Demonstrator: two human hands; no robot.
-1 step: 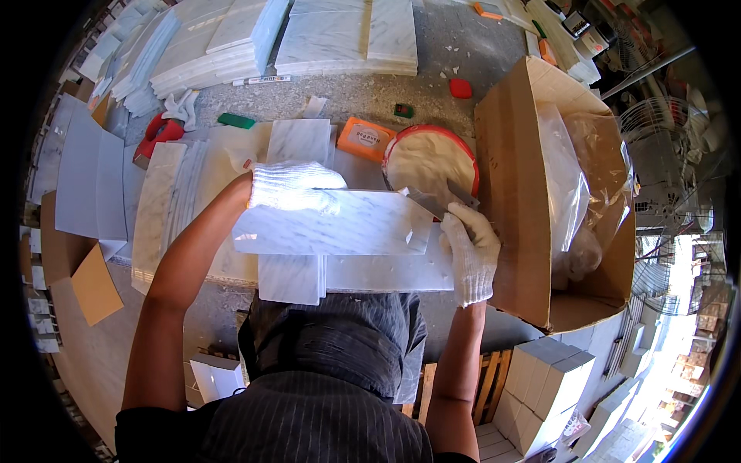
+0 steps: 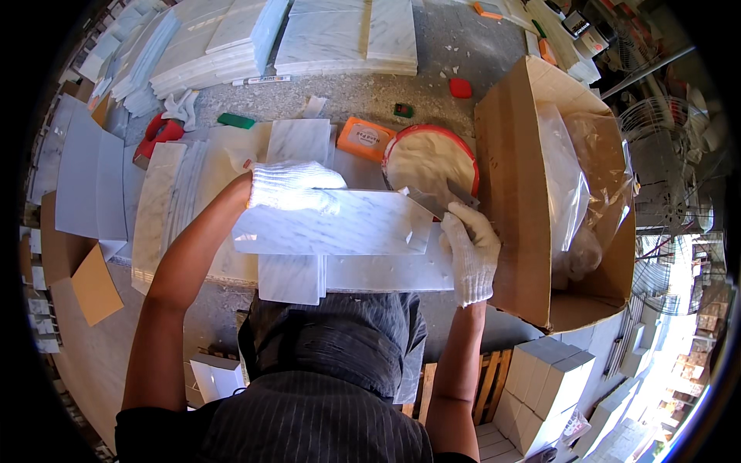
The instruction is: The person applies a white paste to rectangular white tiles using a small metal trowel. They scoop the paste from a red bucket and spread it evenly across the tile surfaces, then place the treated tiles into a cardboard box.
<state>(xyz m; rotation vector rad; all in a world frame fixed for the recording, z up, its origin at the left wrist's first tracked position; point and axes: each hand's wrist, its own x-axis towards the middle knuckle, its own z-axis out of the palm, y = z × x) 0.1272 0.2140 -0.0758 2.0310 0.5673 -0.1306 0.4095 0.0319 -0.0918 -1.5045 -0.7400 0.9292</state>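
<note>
My left hand (image 2: 293,187), in a white knit glove, grips the top edge of a long white marble tile (image 2: 340,228) that is held tilted over other tiles lying flat (image 2: 386,272). My right hand (image 2: 471,251), also gloved, holds a putty knife (image 2: 434,202). Its metal blade lies at the tile's right end, just below a red-rimmed round tub of white paste (image 2: 428,158). My dark striped clothing fills the lower middle of the view.
A large open cardboard box (image 2: 509,216) with a clear plastic bag inside stands on the right. An orange packet (image 2: 364,139), a green item (image 2: 235,120) and a red tool (image 2: 158,135) lie behind. Marble tile stacks (image 2: 340,38) lie at the back, white blocks (image 2: 548,386) at lower right.
</note>
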